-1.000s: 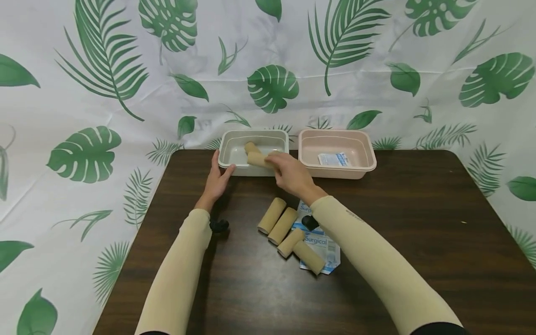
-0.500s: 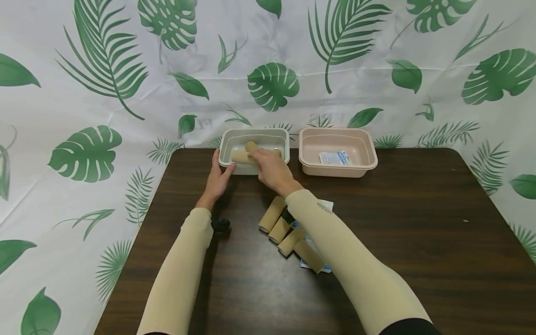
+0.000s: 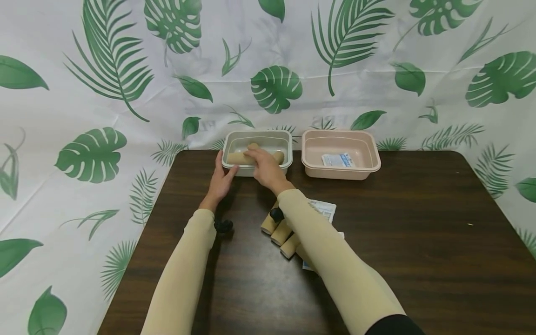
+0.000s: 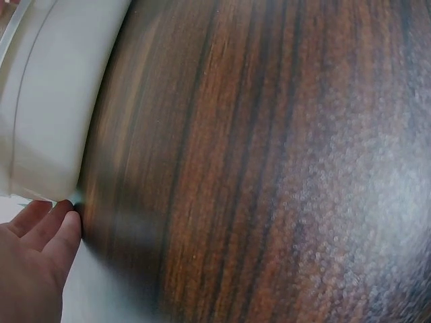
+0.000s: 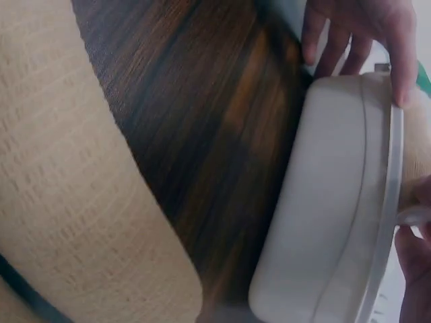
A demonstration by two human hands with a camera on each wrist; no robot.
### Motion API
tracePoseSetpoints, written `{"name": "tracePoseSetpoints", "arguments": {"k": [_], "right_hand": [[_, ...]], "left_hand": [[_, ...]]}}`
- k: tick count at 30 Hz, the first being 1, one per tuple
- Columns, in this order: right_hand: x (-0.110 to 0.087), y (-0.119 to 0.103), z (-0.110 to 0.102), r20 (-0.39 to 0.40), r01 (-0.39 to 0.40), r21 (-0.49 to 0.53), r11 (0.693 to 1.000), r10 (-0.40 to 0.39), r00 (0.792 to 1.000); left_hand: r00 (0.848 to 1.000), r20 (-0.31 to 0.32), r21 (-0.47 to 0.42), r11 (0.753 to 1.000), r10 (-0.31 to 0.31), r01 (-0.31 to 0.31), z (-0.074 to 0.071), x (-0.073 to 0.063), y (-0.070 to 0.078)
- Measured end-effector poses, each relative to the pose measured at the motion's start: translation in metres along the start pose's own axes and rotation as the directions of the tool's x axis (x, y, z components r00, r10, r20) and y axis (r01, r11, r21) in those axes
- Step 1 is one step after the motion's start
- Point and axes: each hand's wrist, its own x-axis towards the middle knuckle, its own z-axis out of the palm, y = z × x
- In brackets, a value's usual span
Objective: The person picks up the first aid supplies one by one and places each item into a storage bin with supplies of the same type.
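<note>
My left hand holds the left front corner of a pale grey plastic tub. Its thumb lies on the rim and the fingers along the side, as the right wrist view also shows. Inside the tub, my right hand grips a tan bandage roll, whose right end the fingers hide. Two more rolls lie in there: one behind the fingers, the other at the tub's right end. Several tan bandage rolls rest on the table, partly under my right forearm. Close up, crepe texture shows on one roll.
To the right stands a pink tub containing a blue-and-white packet. More such packets lie beneath my right forearm. A leaf-print cloth hangs behind the dark wooden table.
My right hand has moved left inside the grey tub with the bandage roll, which now lies lower near the left end. The left hand keeps its hold on the tub.
</note>
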Motion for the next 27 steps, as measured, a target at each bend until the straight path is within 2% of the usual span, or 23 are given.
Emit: {"name": "tracePoseSetpoints", "arguments": {"k": [5, 13, 21, 27], "right_hand": [[-0.001, 0.008, -0.001, 0.037, -0.017, -0.02, 1.0, 0.018, 0.999], [-0.01, 0.017, -0.012, 0.029, -0.02, -0.051, 0.998, 0.021, 0.999], [-0.031, 0.043, -0.046, -0.005, 0.083, -0.055, 0.995, -0.084, 0.996], [-0.057, 0.053, -0.068, 0.0, 0.091, -0.008, 0.996, -0.091, 0.996]], "left_hand": [[1.0, -0.009, 0.002, 1.0, 0.011, -0.011, 0.003, 0.001, 0.0], [1.0, -0.017, 0.015, 1.0, -0.011, 0.011, 0.003, 0.002, -0.001], [1.0, -0.006, 0.034, 0.999, -0.023, 0.023, 0.002, 0.002, -0.001], [1.0, 0.002, 0.036, 0.999, -0.022, 0.022, 0.002, 0.002, -0.003]]}}
